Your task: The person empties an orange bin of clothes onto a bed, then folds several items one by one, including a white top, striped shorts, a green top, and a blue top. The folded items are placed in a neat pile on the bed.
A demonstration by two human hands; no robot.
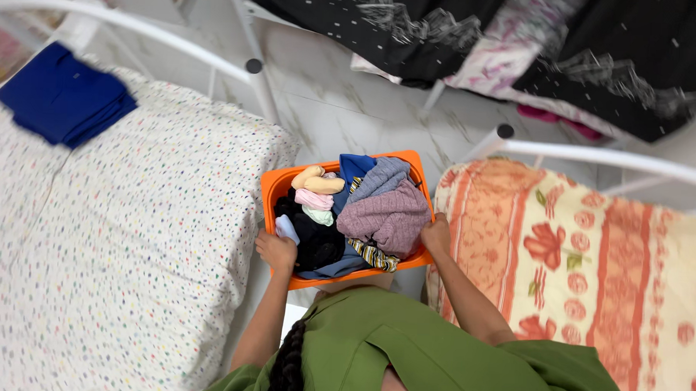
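Observation:
An orange laundry basket [275,181] full of mixed clothes sits low between two beds. A mauve knitted garment [386,218] lies on top at the right, with blue, black, pink and yellow pieces beside it. My left hand [277,251] grips the basket's near left rim. On the near right rim, my right hand [436,235] holds on beside the mauve garment. I wear a green top, and a dark braid hangs down in front.
A bed with a dotted white sheet [107,233] lies left, with a folded blue cloth [64,97] on it. To the right is a bed with an orange floral cover [585,258]. White metal bed rails [252,65] and dark fabrics [416,24] stand beyond on the marble floor.

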